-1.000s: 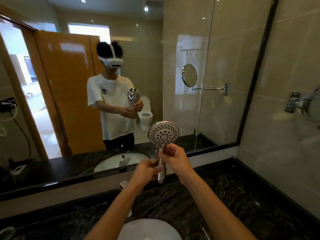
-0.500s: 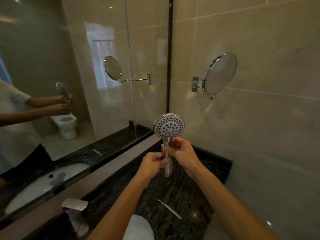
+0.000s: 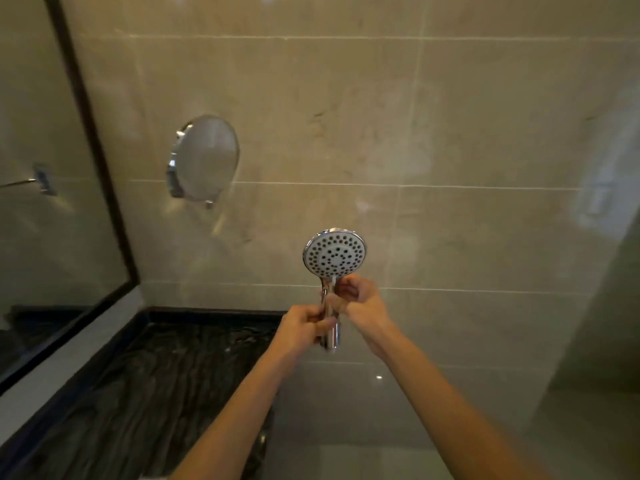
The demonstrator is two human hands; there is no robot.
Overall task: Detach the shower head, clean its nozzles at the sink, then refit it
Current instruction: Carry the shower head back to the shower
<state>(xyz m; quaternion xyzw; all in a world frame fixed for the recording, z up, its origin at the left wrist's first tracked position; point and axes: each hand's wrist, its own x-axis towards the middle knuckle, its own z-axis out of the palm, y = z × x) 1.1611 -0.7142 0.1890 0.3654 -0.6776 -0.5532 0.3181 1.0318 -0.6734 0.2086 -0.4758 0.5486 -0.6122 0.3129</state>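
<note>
The left hand (image 3: 304, 323) curls round the lower chrome handle of the shower head (image 3: 334, 252); the right hand (image 3: 360, 306) pinches the handle just above it, at two o'clock from the left. The head is already detached (no hose shows on it) and is held upright in front of the tiled wall (image 3: 450, 133), past the dark table (image 3: 156, 375) at seven o'clock. Refitting is probably what remains. Its white face with dark nozzles looks clean.

The view swings right: the big wall mirror (image 3: 52, 168) slides to the left edge, the sink drops out of sight, and the shower head (image 3: 335, 252) now faces tiled wall, perhaps held slightly higher
</note>
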